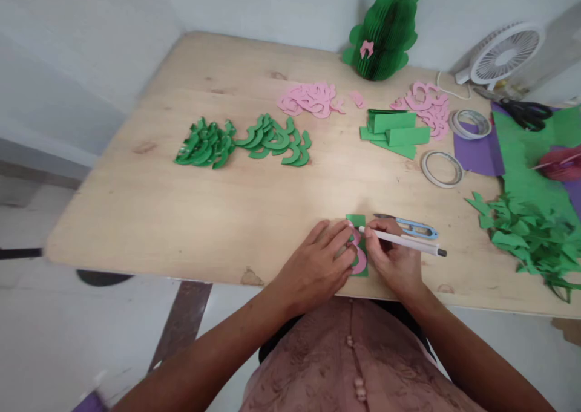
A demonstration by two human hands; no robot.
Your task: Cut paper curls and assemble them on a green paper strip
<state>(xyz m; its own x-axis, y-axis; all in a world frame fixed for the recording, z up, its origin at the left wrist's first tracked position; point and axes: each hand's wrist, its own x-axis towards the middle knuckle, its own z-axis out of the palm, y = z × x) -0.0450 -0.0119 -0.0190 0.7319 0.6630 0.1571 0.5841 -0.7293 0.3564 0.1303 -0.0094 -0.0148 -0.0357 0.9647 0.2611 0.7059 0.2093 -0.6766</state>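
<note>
At the table's near edge, a pink curvy paper cutout [360, 259] lies on a small green paper strip [356, 219]. My left hand [318, 267] rests over its left side, fingers stretched out and lying flat, pressing it down. A white pen [403, 240] is pinched in my right hand [394, 261], its tip touching the paper near the top of the cutout. Just beyond that hand lies a pair of blue thread snips [415, 227]. Part of the pink cutout is hidden under my left fingers.
Green curved cutouts [272, 137], a darker green pile [206, 144] and pink cutouts [311, 99] lie farther back. Folded green strips [399, 130], tape rolls [442, 169], black scissors [526, 114] and green scraps [531, 236] are to the right. A green honeycomb paper figure [385, 34] and white fan [506, 55] stand behind.
</note>
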